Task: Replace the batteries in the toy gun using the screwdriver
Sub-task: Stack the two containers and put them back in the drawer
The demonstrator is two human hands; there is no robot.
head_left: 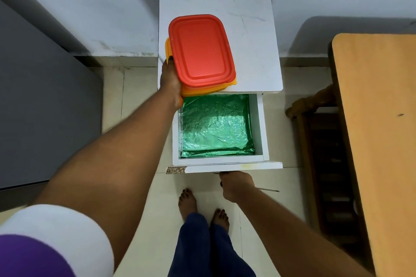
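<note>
Head view: the left hand (pixel 170 80) clamps a red-lidded box (pixel 200 48) on the white cabinet (pixel 252 36); the right hand (pixel 236 184) grips the screwdriver (pixel 269 190) by the open drawer (pixel 258 123) (toy gun unseen). Still gathering, I judge; next, open the box.

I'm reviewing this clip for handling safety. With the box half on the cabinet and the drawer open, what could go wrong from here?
The left hand holds the red-lidded box alone, and the box overhangs the cabinet top's front edge above the open drawer; it could tip in if released. The right hand, at the drawer front, also holds a thin metal tool above bare feet; dropping it could hurt.
</note>
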